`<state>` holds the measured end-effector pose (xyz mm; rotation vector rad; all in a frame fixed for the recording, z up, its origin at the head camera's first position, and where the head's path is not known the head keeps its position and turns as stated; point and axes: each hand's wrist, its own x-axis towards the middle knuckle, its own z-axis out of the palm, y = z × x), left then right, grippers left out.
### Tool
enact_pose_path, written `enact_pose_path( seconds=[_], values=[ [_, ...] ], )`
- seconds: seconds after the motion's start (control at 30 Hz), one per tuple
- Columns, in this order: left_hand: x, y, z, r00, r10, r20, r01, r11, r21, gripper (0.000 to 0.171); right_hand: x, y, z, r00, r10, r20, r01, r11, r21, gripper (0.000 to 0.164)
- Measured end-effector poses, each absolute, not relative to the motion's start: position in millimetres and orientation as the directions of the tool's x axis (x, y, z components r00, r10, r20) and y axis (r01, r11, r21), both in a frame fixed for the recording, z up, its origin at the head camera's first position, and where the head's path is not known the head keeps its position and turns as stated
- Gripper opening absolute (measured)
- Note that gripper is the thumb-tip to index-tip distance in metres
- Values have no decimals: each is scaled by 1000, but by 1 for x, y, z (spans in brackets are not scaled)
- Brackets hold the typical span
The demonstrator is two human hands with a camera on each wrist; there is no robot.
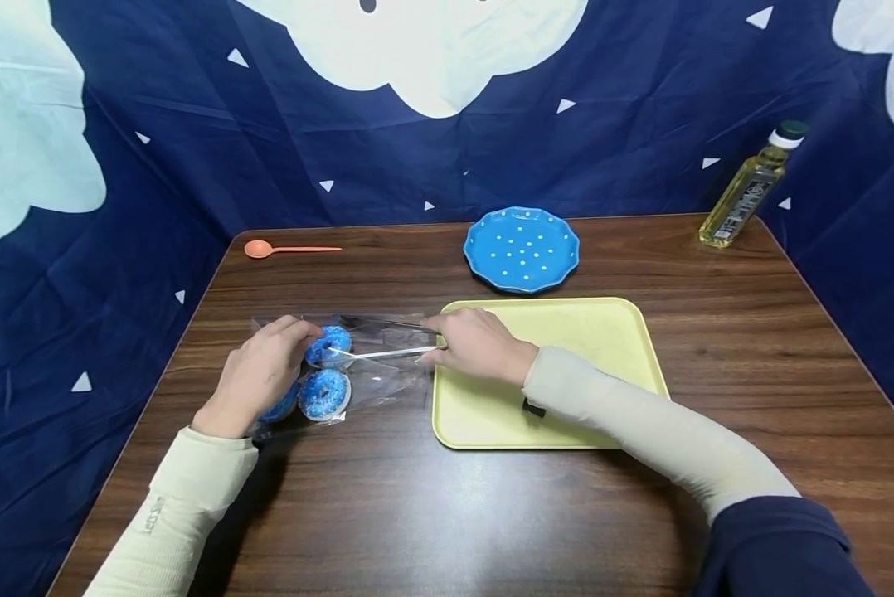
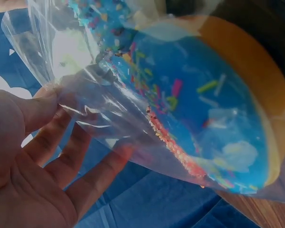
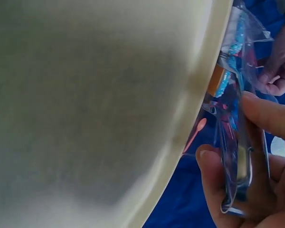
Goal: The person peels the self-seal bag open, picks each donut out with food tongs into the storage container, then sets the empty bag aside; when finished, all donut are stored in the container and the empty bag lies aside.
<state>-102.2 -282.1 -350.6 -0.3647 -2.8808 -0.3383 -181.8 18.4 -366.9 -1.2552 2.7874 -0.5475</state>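
A clear plastic bag (image 1: pixel 387 381) lies on the table at the left with several blue-iced, sprinkled donuts (image 1: pixel 324 394) inside. My left hand (image 1: pixel 264 365) pinches the bag's edge between thumb and fingers, as the left wrist view shows, close beside a blue donut (image 2: pixel 194 104). In my right hand (image 1: pixel 480 340) is a pair of metal tongs (image 1: pixel 395 353), held over the tray's left edge. The tongs' arms stand apart and point left into the bag. One arm's tip reaches the upper donut; whether it grips it I cannot tell.
Under my right forearm is a pale yellow tray (image 1: pixel 619 332), with a small black object (image 1: pixel 533 408) by the sleeve. Behind stands a blue polka-dot plate (image 1: pixel 522 250). An orange spoon (image 1: pixel 290 249) lies back left, and an oil bottle (image 1: pixel 749 189) stands back right.
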Motion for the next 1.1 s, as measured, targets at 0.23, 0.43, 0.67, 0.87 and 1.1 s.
enact_pose_path(
  seconds=[0.23,0.43,0.67,0.87,1.1],
  values=[
    [-102,-282,-351,-947,214,239,263,944,199,17,-180,14,-369,-703,-710,41,-681,654,-330,61],
    [-102,-282,-353,-940,223,258,275,943,188,17,-178,15,-371,-678,-729,88,-716,629,-303,47],
    [-104,-281,-354,-923,248,295,308,934,179,15,-176,18,-366,-672,-729,127,-727,619,-298,50],
    [-105,-281,-354,-919,260,295,322,928,187,15,-175,23,-360,-678,-719,152,-722,613,-321,55],
    [-105,-283,-354,-932,283,227,326,929,177,21,-174,33,-360,-679,-707,197,-725,604,-332,53]
  ],
)
